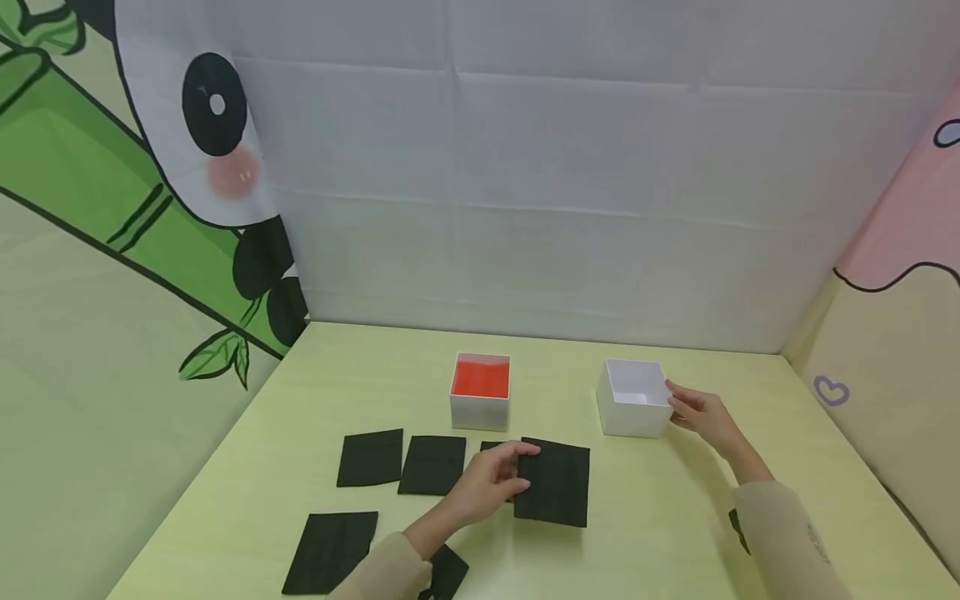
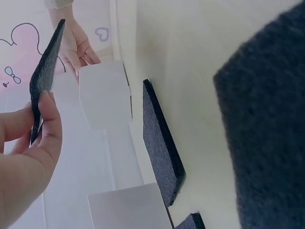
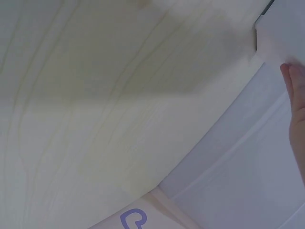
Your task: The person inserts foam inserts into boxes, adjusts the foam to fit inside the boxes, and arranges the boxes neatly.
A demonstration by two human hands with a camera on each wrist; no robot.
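Observation:
My left hand (image 1: pixel 483 483) pinches a square black felt piece (image 1: pixel 553 483) by its left edge between thumb and fingers. The piece hovers over the table, and the left wrist view shows the felt (image 2: pixel 46 69) nearly edge-on. On the right, fingers of my right hand (image 1: pixel 705 417) touch the right side of a white open-topped box (image 1: pixel 633 419), near its rim. Inside that box only bare white walls and floor show. In the right wrist view, the fingers (image 3: pixel 296 86) lie extended against the box's white wall (image 3: pixel 281 36).
Left of the white box stands a second white box (image 1: pixel 480 414) with a red sheet (image 1: pixel 482 379) inside. Several black felt pieces lie on the table, including one at the back left (image 1: pixel 371 458) and a larger one (image 1: pixel 330 550) in front. A white cloth (image 1: pixel 525 208) hangs behind.

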